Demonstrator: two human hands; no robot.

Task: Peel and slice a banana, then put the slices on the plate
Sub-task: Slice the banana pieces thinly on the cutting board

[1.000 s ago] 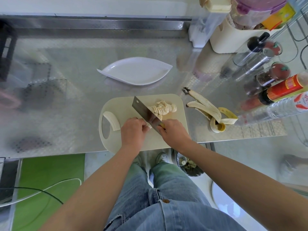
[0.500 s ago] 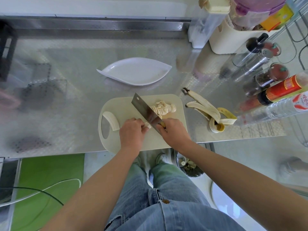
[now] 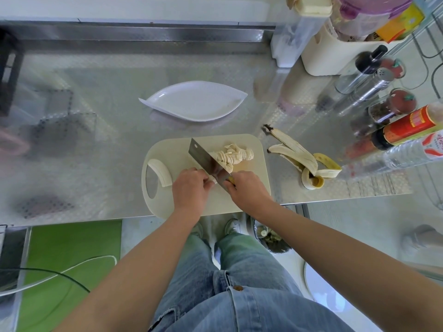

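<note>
On the cream cutting board point(image 3: 254, 188) lies a heap of banana slices point(image 3: 236, 155) right of the cleaver blade point(image 3: 206, 158). My right hand point(image 3: 249, 190) is shut on the cleaver's handle. My left hand point(image 3: 190, 190) is curled over a short stub of peeled banana point(image 3: 212, 180) just left of the blade. A separate curved banana piece point(image 3: 161, 172) rests by the board's handle hole. The white leaf-shaped plate point(image 3: 194, 101) stands behind the board with nothing on it.
The banana peel point(image 3: 302, 159) lies on the steel counter right of the board. Bottles, spice jars and a cream container crowd the right side. The counter's front edge runs just under my wrists. A bin stands on the floor below.
The cleaver has worked slightly leftward along the banana, and my left hand has backed up with it. The stub under my fingers is shorter.
</note>
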